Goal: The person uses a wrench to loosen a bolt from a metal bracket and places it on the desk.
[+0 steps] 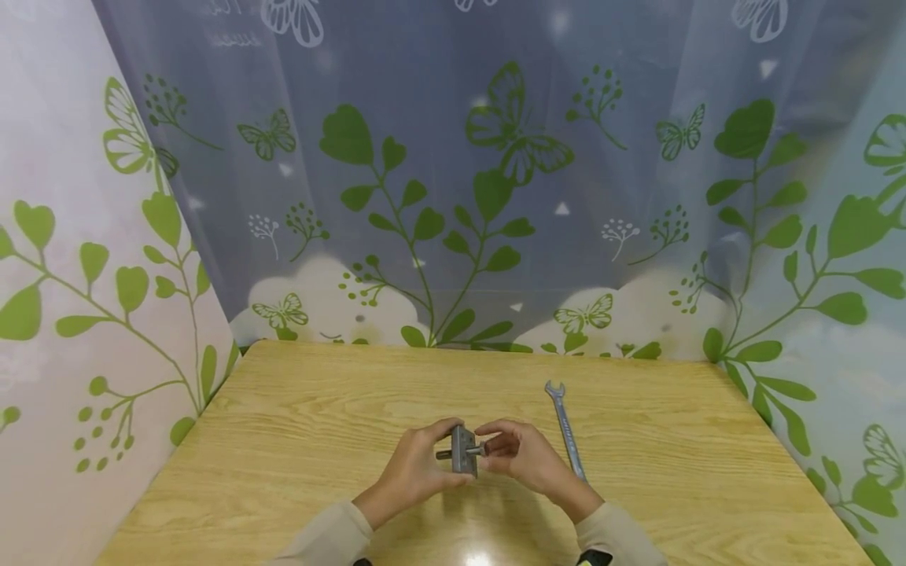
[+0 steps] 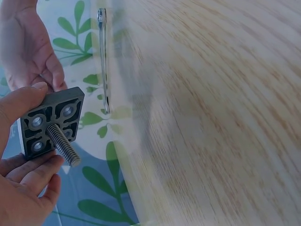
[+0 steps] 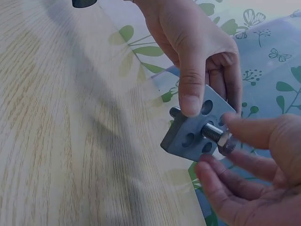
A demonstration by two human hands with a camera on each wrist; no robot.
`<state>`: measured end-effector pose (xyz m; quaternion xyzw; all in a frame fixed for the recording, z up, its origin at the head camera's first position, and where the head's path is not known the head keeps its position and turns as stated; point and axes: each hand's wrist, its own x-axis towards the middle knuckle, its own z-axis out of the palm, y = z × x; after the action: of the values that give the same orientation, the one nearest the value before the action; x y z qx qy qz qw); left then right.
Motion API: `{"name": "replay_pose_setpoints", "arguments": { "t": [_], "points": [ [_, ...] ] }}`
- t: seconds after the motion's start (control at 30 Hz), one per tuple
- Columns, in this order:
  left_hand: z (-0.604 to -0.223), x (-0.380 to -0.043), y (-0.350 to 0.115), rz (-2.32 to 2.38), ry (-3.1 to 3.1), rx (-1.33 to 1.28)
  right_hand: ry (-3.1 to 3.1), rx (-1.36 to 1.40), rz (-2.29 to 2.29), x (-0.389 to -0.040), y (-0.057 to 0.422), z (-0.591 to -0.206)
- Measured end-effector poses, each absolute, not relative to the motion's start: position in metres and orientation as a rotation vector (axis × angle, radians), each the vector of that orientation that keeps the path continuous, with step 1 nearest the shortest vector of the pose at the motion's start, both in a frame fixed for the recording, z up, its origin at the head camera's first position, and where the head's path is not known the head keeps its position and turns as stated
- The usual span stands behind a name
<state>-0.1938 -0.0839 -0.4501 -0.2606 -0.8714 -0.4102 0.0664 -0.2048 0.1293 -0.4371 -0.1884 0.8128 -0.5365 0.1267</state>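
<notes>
My left hand (image 1: 414, 464) grips a small grey square metal plate (image 3: 181, 136) by its opposite edges, thumb on one side and fingers on the other. Round holes sit near the plate's corners. A threaded bolt (image 2: 63, 145) runs through its middle, and a long stretch of thread sticks out of the ribbed face in the left wrist view. On the smooth face, the bolt head (image 3: 228, 143) stands off the plate by a short length of thread. Fingers of my right hand (image 1: 524, 456) curl round that head, their tips close to the plate. Both hands are above the table.
An open-end wrench (image 1: 566, 428) lies on the wood-grain table (image 1: 318, 409), right of my right hand and pointing away from me. Patterned curtains (image 1: 439, 196) with leaves and butterflies stand behind the table and along both sides.
</notes>
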Motion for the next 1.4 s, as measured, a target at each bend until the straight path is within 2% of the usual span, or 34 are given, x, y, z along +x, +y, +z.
{"name": "replay_pose_setpoints", "arguments": {
  "t": [0.7,1.07,1.4],
  "points": [
    [-0.4528,-0.1942,-0.0813,-1.210,-2.595,-0.784,2.245,-0.331,-1.582,-0.2035,0.1240,-0.4378],
    [-0.4517,-0.1919,-0.0822,-1.212,-2.608,-0.787,2.360,-0.566,-1.591,-0.2060,0.1279,-0.4378],
    [-0.4523,-0.1924,-0.0819,-1.209,-2.604,-0.781,2.412,-0.595,-1.542,-0.2060,0.1278,-0.4379]
  ]
}}
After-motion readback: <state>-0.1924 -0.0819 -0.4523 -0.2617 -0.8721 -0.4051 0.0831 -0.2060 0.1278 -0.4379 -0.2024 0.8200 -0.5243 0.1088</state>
